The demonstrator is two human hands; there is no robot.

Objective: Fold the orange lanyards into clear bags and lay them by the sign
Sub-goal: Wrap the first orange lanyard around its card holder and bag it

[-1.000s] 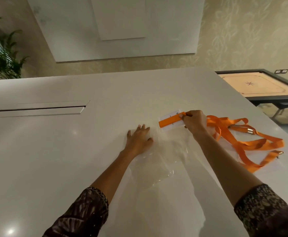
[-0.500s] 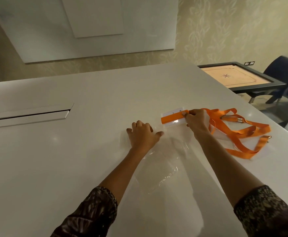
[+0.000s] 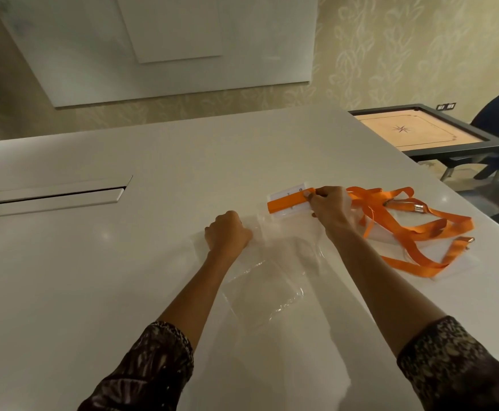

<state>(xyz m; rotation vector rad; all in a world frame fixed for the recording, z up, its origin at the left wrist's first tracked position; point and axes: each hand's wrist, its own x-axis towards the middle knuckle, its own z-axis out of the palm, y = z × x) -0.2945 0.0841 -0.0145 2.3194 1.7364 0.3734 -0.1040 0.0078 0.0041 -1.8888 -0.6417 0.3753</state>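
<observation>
On the white bench (image 3: pixel 94 277), right of the middle: right grip (image 3: pixel 330 207) pinching the right end of a folded orange lanyard (image 3: pixel 289 200), laid flat across the small white sign (image 3: pixel 284 193). Just left and nearer: left grip (image 3: pixel 227 232), fingers curled under, resting on the far left corner of the clear bags (image 3: pixel 266 283); cannot tell whether any plastic is caught inside. Right of the sign: loose orange lanyards (image 3: pixel 405 229) in a tangle, metal clips showing. Far right, beyond the bench: carrom board (image 3: pixel 414 133).
</observation>
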